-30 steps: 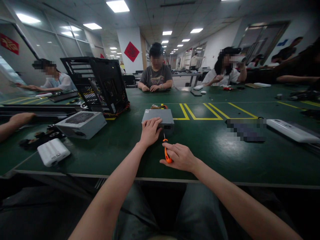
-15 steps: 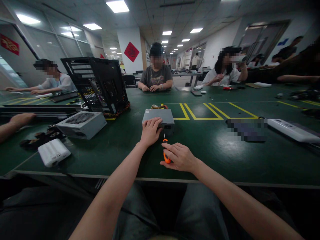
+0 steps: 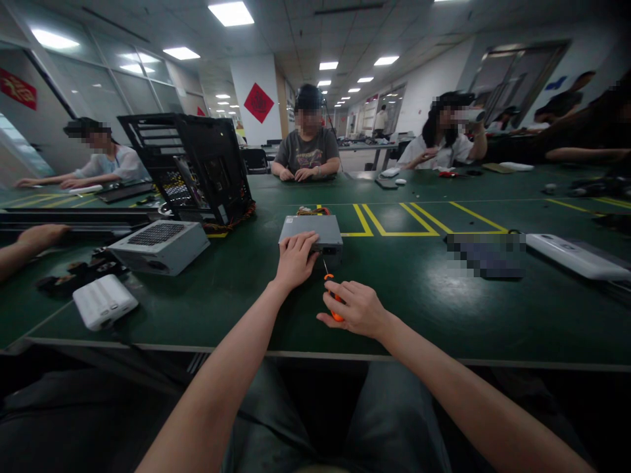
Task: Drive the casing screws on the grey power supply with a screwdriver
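A grey computer power supply [image 3: 315, 228] lies on the green table in front of me, its socket side toward me and a bundle of cables behind it. My left hand [image 3: 296, 258] grips its near left corner, fingers on top and thumb down the front. In my right hand [image 3: 355, 307] is a screwdriver [image 3: 337, 313] with an orange and black handle, held between fingers and thumb. Its thin shaft points up and slightly left at the front face of the power supply. Whether the tip touches a screw I cannot tell.
To the left are a second power supply [image 3: 160, 246], a white power bank [image 3: 105, 302] and an open black computer case [image 3: 190, 167]. Another person's hand [image 3: 45, 235] reaches in at the left edge. A blurred dark object [image 3: 486, 255] and a white device [image 3: 574, 256] lie right.
The screwdriver handle has swung a little to the right, so the shaft now leans left. My right hand's fingers have shifted on the handle. My left hand stays put.
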The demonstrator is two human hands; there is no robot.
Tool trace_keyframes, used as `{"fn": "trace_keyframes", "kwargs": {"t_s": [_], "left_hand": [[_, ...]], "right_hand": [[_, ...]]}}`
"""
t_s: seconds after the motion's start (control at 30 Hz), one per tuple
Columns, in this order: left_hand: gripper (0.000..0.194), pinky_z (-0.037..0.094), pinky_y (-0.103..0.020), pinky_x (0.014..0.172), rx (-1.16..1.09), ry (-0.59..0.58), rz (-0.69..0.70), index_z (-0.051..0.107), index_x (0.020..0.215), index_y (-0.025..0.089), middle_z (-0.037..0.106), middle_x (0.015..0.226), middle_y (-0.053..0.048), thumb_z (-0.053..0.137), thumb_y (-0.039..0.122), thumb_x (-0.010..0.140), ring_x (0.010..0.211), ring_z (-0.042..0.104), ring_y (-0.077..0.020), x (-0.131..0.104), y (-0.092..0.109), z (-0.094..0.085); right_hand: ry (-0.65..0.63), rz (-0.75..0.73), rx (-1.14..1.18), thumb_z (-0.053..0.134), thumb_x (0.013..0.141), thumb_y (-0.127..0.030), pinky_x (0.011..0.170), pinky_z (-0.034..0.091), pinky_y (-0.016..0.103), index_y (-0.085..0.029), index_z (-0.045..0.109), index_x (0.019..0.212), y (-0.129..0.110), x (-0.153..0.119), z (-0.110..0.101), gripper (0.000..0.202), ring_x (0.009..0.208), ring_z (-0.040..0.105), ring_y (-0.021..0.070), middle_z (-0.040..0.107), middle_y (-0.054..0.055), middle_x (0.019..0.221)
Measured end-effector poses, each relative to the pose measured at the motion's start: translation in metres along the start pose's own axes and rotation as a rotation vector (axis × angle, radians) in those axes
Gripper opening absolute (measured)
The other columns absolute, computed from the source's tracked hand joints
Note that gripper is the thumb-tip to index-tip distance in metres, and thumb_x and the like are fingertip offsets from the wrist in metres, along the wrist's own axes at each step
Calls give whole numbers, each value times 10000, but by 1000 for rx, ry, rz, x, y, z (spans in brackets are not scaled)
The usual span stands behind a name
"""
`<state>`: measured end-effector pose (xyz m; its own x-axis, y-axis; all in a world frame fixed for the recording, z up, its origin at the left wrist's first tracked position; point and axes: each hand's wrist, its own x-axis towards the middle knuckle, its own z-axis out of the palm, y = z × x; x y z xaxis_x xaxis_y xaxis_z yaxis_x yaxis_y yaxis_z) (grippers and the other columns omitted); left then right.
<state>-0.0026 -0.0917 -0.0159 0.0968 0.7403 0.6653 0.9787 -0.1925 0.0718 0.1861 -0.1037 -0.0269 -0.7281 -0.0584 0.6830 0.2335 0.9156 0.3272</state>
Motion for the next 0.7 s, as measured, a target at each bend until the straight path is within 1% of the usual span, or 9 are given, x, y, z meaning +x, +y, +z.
{"fn": "trace_keyframes", "kwargs": {"t_s": [0.1,0.2,0.27,0.37,0.47,0.57,0.7], "left_hand": [[353,248,-373,934,4,1,-2,422,1184,243,471,1261,-35,442,254,832,1151,395,-199,0,0,0],[356,251,-377,934,5,-5,-6,424,1187,248,473,1260,-35,443,259,831,1151,396,-202,0,0,0],[365,249,-380,936,4,-9,-12,423,1192,252,474,1259,-35,449,261,828,1153,395,-204,0,0,0],[375,246,-389,938,6,-18,-22,423,1197,254,472,1262,-40,452,252,823,1158,390,-213,1,1,0],[371,244,-393,938,4,-18,-21,424,1198,252,473,1262,-44,442,251,827,1159,391,-216,1,1,0],[366,242,-389,942,2,-12,-17,424,1196,252,473,1264,-40,438,250,830,1157,393,-210,1,1,0],[358,245,-386,940,11,-14,-18,423,1193,249,468,1268,-37,432,255,835,1164,386,-209,1,0,0]], "right_hand": [[-12,-3,30,484,798,-398,590,440,275,-155,558,824,-1,0,1,256,686,560,161,618,113,934],[-17,8,64,466,789,-424,637,463,291,-114,549,918,-2,0,-1,346,808,577,201,595,156,988],[-29,10,80,444,795,-401,659,467,298,-98,530,993,-2,1,-2,372,880,569,217,570,177,1035],[-48,-8,89,447,806,-350,644,457,305,-125,518,1052,-2,2,-4,341,859,578,214,561,181,1052],[-51,-34,95,469,809,-369,630,443,317,-149,529,1025,-2,3,-5,314,779,589,201,583,167,1032],[-34,-30,109,487,800,-402,616,446,312,-138,529,947,-2,2,-2,306,730,591,189,603,158,1022],[4,19,130,504,773,-464,608,465,301,-134,506,844,-1,0,1,338,742,602,200,611,177,977]]}}
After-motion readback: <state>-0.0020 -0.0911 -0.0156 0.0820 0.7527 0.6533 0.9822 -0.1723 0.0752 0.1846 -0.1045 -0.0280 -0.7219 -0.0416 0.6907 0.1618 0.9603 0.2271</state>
